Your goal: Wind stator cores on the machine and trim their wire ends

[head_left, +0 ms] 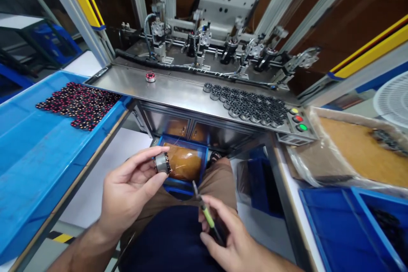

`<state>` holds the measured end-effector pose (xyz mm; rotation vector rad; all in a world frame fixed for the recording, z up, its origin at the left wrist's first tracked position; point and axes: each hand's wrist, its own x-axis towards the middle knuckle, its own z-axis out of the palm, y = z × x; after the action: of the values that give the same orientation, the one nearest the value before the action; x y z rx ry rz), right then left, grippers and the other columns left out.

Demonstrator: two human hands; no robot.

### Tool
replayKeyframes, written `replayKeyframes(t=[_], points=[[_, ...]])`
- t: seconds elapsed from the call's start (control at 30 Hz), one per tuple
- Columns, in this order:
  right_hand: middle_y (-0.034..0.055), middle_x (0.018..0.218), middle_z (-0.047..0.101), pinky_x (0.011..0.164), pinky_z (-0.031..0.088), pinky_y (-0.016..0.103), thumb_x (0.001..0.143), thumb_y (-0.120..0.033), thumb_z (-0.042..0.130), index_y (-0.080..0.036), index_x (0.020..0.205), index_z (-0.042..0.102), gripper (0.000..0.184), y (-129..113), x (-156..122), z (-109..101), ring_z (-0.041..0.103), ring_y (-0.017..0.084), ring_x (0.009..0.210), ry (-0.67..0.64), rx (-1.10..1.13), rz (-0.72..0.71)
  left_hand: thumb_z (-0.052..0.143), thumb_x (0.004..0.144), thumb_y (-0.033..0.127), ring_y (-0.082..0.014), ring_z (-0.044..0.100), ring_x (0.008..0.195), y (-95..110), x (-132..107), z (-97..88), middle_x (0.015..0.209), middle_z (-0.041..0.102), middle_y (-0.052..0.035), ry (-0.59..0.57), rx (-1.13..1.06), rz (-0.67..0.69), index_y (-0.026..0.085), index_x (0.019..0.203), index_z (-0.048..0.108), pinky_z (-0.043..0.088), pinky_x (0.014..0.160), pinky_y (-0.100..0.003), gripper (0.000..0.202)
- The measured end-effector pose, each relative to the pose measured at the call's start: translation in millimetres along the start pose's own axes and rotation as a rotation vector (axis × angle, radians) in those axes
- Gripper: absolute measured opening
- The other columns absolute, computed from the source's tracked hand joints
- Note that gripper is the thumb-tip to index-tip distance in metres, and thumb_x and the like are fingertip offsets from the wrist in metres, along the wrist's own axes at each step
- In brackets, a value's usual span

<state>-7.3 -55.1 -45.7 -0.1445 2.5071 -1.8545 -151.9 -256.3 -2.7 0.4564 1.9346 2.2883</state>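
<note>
My left hand [132,185] pinches a motor stator [162,163] between thumb and fingertips. The stator is a short grey metal ring with dark, coppery windings at its ends, turned on its side. Lower and to the right, my right hand [225,231] is wrapped around small pliers [208,216] with green and black handles. Their narrow tip points up and away from me, apart from the stator. Below both hands, a blue bin [204,165] between my legs holds a brown, shiny sheet [185,162].
A single red-wound stator [150,77] stands on the metal ledge [178,93], left of many dark ring parts [248,104]. The blue tray [28,136] at left carries many stators [83,104]. Push buttons [298,119] sit at right. Fixtures [204,40] line the machine behind.
</note>
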Motion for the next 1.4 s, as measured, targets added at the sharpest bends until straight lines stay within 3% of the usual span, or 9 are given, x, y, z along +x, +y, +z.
replayKeyframes(t=[0.1, 0.2, 0.4, 0.57, 0.97, 1.2, 1.4], points=[[0.0069, 0.099, 0.065, 0.093, 0.051, 0.041, 0.071, -0.007, 0.058, -0.023, 0.142, 0.035, 0.076, -1, 21, 8, 0.064, 0.019, 0.085, -0.029, -0.123, -0.286, 0.074, 0.078, 0.011, -0.0158, 0.072, 0.091, 1, -1, 0.7, 0.117, 0.072, -0.0061, -0.015, -0.022, -0.029, 0.024, 0.114, 0.071, 0.061, 0.082, -0.022, 0.038], [0.0109, 0.108, 0.064, 0.093, 0.053, 0.04, 0.067, -0.008, 0.054, -0.019, 0.143, 0.035, 0.079, -4, 44, 14, 0.062, 0.022, 0.098, -0.021, -0.076, -0.387, 0.073, 0.078, 0.011, -0.0167, 0.072, 0.094, 2, -3, -0.4, 0.116, 0.073, -0.0066, -0.027, -0.013, -0.037, 0.023, 0.113, 0.071, 0.06, 0.083, -0.02, 0.037], [0.0112, 0.11, 0.061, 0.088, 0.054, 0.038, 0.065, -0.005, 0.053, -0.019, 0.144, 0.037, 0.081, -9, 61, 18, 0.061, 0.022, 0.097, -0.001, 0.008, -0.405, 0.073, 0.078, 0.009, -0.0165, 0.071, 0.099, 4, -5, -3.7, 0.116, 0.071, -0.0049, -0.036, 0.012, -0.02, 0.024, 0.112, 0.071, 0.059, 0.087, -0.021, 0.037], [0.009, 0.1, 0.06, 0.075, 0.056, 0.035, 0.065, -0.006, 0.053, -0.02, 0.142, 0.039, 0.08, -8, 61, 18, 0.061, 0.02, 0.084, -0.01, 0.021, -0.395, 0.073, 0.078, 0.009, -0.017, 0.07, 0.102, 1, -3, -2.6, 0.116, 0.072, -0.0044, -0.053, 0.01, -0.012, 0.024, 0.111, 0.071, 0.058, 0.09, -0.022, 0.036], [0.009, 0.099, 0.062, 0.072, 0.055, 0.034, 0.063, -0.006, 0.052, -0.021, 0.143, 0.039, 0.082, -11, 61, 16, 0.06, 0.021, 0.084, -0.011, 0.037, -0.412, 0.072, 0.078, 0.008, -0.0172, 0.071, 0.1, 2, -3, -3.1, 0.115, 0.072, -0.0051, -0.061, 0.033, -0.006, 0.023, 0.11, 0.071, 0.059, 0.088, -0.022, 0.036], [0.0054, 0.085, 0.061, 0.062, 0.05, 0.031, 0.064, -0.004, 0.05, -0.021, 0.143, 0.042, 0.081, -4, 56, 16, 0.057, 0.018, 0.07, 0.023, -0.044, -0.413, 0.072, 0.079, 0.008, -0.0179, 0.072, 0.099, 1, -3, -1.7, 0.117, 0.071, -0.0061, -0.071, 0.036, 0.001, 0.023, 0.112, 0.07, 0.06, 0.086, -0.023, 0.037], [0.0065, 0.091, 0.06, 0.069, 0.053, 0.034, 0.061, -0.003, 0.051, -0.021, 0.143, 0.041, 0.084, -6, 55, 14, 0.058, 0.019, 0.076, 0.013, -0.011, -0.378, 0.07, 0.08, 0.009, -0.0228, 0.068, 0.109, -2, -4, -3.2, 0.115, 0.071, -0.0087, -0.059, 0.042, 0.086, 0.02, 0.107, 0.071, 0.059, 0.089, -0.03, 0.029]])
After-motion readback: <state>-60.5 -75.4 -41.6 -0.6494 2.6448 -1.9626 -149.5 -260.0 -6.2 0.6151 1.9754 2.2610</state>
